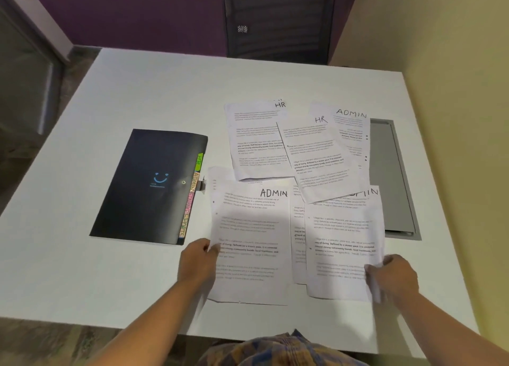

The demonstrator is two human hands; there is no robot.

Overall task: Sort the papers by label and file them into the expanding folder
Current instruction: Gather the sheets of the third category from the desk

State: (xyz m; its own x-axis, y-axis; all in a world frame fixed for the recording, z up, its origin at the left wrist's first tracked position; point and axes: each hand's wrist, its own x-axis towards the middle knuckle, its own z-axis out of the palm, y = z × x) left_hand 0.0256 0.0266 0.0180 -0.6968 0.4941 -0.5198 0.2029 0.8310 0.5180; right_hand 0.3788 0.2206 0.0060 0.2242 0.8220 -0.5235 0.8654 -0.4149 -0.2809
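Note:
Several printed sheets lie overlapping on the white table (137,95), hand-labelled HR or ADMIN. My left hand (197,261) pinches the left edge of an ADMIN sheet (250,241) near the front. My right hand (394,277) grips the right edge of another ADMIN sheet (341,244), whose edge curls up. Two HR sheets (256,140) (316,159) and a third ADMIN sheet (352,126) lie behind them. The dark expanding folder (148,186) lies closed at the left, a smiley on its cover, with coloured tabs (192,189) marked HR, ADMIN and others along its right side.
A grey recessed panel (394,178) is set in the table to the right of the papers, partly covered by them. A dark chair back (278,18) stands beyond the far edge. A yellow wall runs along the right.

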